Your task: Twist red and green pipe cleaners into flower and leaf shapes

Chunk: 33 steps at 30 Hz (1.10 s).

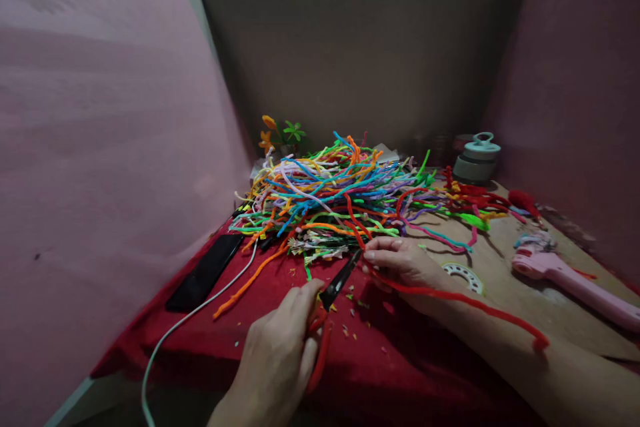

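Note:
My left hand [280, 340] is closed round the red handles of a pair of scissors [341, 278], whose dark blades point up and to the right. Their tips reach the red pipe cleaner [465, 296] pinched between the fingers of my right hand [400, 263]. One length of that pipe cleaner trails right over my forearm; another red length rises left of the fingertips toward the pile. Whether the blades touch it I cannot tell. Just beyond both hands lies a big heap of many-coloured pipe cleaners [325, 187].
A black flat object [205, 273] and a white cable [200, 310] lie at left on the red cloth [200, 353]. To the right are a white ring-shaped spool [465, 277], a pink-handled tool [575, 280] and a lidded jar [477, 157]. Pipe-cleaner flowers [280, 133] stand behind.

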Each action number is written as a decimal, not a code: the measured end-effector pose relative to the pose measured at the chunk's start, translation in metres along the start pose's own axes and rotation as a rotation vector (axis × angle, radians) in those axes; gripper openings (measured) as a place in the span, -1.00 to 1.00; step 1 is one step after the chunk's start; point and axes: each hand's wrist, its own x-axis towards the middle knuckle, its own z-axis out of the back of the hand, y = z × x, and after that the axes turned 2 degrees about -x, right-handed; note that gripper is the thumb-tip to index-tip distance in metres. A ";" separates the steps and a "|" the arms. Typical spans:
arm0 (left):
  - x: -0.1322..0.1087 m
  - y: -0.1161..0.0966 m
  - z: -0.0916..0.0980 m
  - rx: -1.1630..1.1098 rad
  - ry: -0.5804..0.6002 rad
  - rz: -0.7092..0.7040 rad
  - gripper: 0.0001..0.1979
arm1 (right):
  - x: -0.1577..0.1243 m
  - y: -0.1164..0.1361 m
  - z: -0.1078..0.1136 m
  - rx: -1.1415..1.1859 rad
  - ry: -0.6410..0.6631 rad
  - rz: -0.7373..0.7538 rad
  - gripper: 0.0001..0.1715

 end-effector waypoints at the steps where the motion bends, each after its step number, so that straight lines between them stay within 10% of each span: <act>1: 0.003 -0.003 -0.002 0.110 0.002 -0.036 -0.47 | 0.000 0.000 0.000 0.004 -0.003 0.002 -0.71; 10: 0.027 -0.005 -0.010 0.700 0.068 -0.030 -0.52 | 0.001 0.002 0.000 0.030 -0.022 0.022 -0.70; 33: 0.036 -0.013 -0.005 0.748 0.234 0.069 -0.48 | -0.003 0.003 -0.005 0.004 -0.039 0.075 -0.84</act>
